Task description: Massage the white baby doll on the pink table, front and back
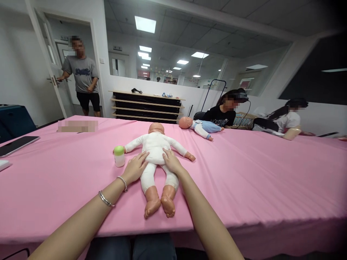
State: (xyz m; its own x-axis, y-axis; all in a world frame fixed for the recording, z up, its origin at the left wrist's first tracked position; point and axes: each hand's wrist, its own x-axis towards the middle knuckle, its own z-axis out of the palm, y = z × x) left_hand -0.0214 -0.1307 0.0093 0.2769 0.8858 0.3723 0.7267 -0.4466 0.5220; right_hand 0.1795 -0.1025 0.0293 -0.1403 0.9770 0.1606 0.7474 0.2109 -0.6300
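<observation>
A baby doll point(156, 147) with a white cloth body lies stretched out, its feet toward me and its arms spread wide. Whether its face is up or down I cannot tell. Against the left side of its hip rests my left hand point(136, 166), fingers extended over the white cloth. On the opposite side of the waist, my right hand point(171, 160) lies with its fingers stretched out on the cloth. Beside the doll's hand on the left stands a small clear jar with a green lid point(119, 156), close to my left hand but apart from it.
A pink tablecloth point(230, 180) covers the table. Farther back lies a second doll in blue and white point(206, 127). A phone point(18, 145) is at far left. Two people sit at right; another person point(82, 74) stands at the door. Shelves point(146, 104) line the wall.
</observation>
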